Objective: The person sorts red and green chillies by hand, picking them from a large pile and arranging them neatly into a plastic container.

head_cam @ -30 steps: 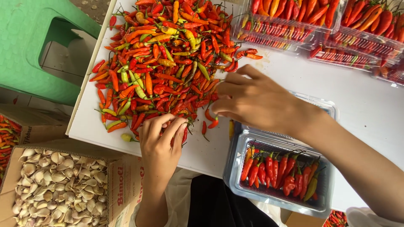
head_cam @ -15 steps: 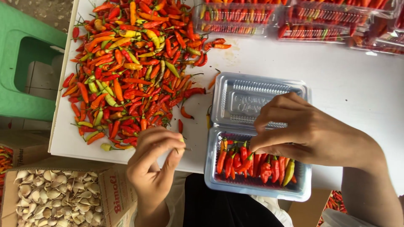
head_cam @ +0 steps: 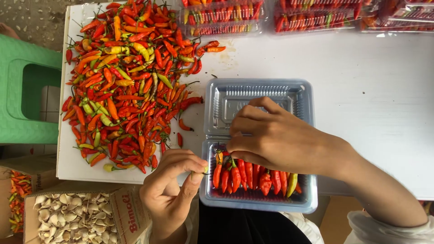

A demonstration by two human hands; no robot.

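Standing beside the white table, one sees the work laid out from large to small. The table carries a broad loose pile of chillies, red, orange and green, at the left, and a row of filled clear packs along the far edge. A green plastic stool stands to the left on a rough floor; a cardboard box of garlic cloves sits below the near corner.

At the near edge lies an open clear clamshell tray, its lid flat on the table and its base half filled with a row of chillies lying side by side, stems toward the lid.

The right hand hovers over the hinge, fingers curled and drawn together above the row; what it pinches cannot be told. The left hand, just beside the tray's left wall, pinches a thin green stem between thumb and forefinger.

To do this step well, in my judgement: place each chilli parallel to its neighbours, stems aligned one way, and fill toward the empty right corner without crushing the fruit.
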